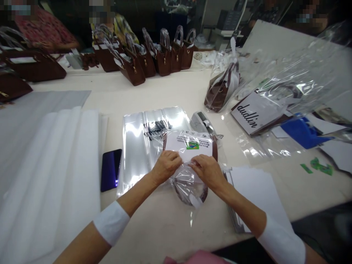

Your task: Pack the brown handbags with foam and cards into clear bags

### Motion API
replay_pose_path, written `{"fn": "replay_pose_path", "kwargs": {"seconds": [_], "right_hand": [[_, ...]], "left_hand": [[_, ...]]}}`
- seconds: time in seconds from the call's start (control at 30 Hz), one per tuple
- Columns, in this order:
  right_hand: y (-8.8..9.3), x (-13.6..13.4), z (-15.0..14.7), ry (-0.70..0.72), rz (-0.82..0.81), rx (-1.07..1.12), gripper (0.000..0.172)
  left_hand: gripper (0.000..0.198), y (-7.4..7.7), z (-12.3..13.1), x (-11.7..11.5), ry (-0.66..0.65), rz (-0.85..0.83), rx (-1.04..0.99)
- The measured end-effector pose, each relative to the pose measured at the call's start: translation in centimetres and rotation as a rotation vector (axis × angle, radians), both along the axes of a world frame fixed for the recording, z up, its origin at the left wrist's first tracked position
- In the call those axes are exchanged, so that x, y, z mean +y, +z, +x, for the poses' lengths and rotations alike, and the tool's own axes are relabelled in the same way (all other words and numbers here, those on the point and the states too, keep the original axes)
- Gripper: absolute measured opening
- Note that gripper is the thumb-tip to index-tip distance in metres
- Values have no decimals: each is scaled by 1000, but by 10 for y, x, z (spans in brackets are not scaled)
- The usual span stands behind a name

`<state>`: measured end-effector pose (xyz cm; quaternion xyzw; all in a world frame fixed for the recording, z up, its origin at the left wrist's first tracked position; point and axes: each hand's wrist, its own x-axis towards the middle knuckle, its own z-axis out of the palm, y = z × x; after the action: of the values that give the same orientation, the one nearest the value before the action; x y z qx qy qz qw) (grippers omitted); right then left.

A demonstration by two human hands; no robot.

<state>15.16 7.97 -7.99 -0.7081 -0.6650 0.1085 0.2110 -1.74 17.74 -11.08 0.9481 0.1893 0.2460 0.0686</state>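
Observation:
A brown handbag (215, 146) lies flat before me inside a clear plastic bag (189, 185), its handle toward me. Over its side is a white printed sheet (178, 140) with a green sticker (192, 146). My left hand (167, 165) is closed with its fingertips pinching the clear plastic near the sheet's lower edge. Close beside it, my right hand (206, 169) pinches the same plastic. Under and left of the handbag lies a stack of flat clear plastic bags (134, 146) with dark print. A grey tape dispenser (202, 121) sits just beyond the handbag.
A phone (111, 170) and white foam sheets (55, 176) lie left; white paper sheets (258, 194) lie right. Several brown handbags (163, 60) stand at the back. A wrapped handbag (220, 88), a "dudlin" bag (247, 113) and a blue tape dispenser (302, 130) are right. People sit opposite.

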Motion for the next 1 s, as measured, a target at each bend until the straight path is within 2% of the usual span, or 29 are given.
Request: {"fn": "replay_pose_path", "kwargs": {"seconds": [0.07, 0.17, 0.27, 0.47, 0.63, 0.7, 0.73, 0.8, 0.83, 0.87, 0.93, 1.0], "right_hand": [[-4, 11, 3, 45, 89, -140, 15], [-9, 21, 8, 54, 180, -189, 15], [-14, 25, 13, 31, 162, -188, 17], [-19, 28, 15, 32, 165, -191, 17], [-16, 29, 14, 9, 200, -93, 13], [-11, 27, 33, -51, 270, 48, 13], [-8, 26, 50, -149, 309, 132, 14], [-7, 26, 93, -448, 324, 311, 19], [-8, 26, 117, -607, 291, 386, 23], [-11, 27, 139, -686, 212, 462, 25], [-22, 31, 173, -703, 76, 556, 27], [-35, 36, 189, -647, -23, 615, 27]], "left_hand": [[23, 4, 3, -1, 25, 4, 31], [22, 10, 8, 1, 44, 9, 68], [15, 12, 14, 7, 76, 15, 66], [11, 4, 24, 16, 99, -2, 74], [7, 6, 32, 17, 174, -75, 96], [6, 8, 34, 17, 206, -98, 97], [6, 9, 36, 16, 218, -106, 96], [6, 11, 38, 16, 236, -123, 99], [6, 11, 39, 16, 242, -130, 102], [6, 11, 41, 16, 249, -137, 106], [7, 12, 43, 17, 260, -147, 116], [8, 12, 44, 17, 264, -151, 125]]}}
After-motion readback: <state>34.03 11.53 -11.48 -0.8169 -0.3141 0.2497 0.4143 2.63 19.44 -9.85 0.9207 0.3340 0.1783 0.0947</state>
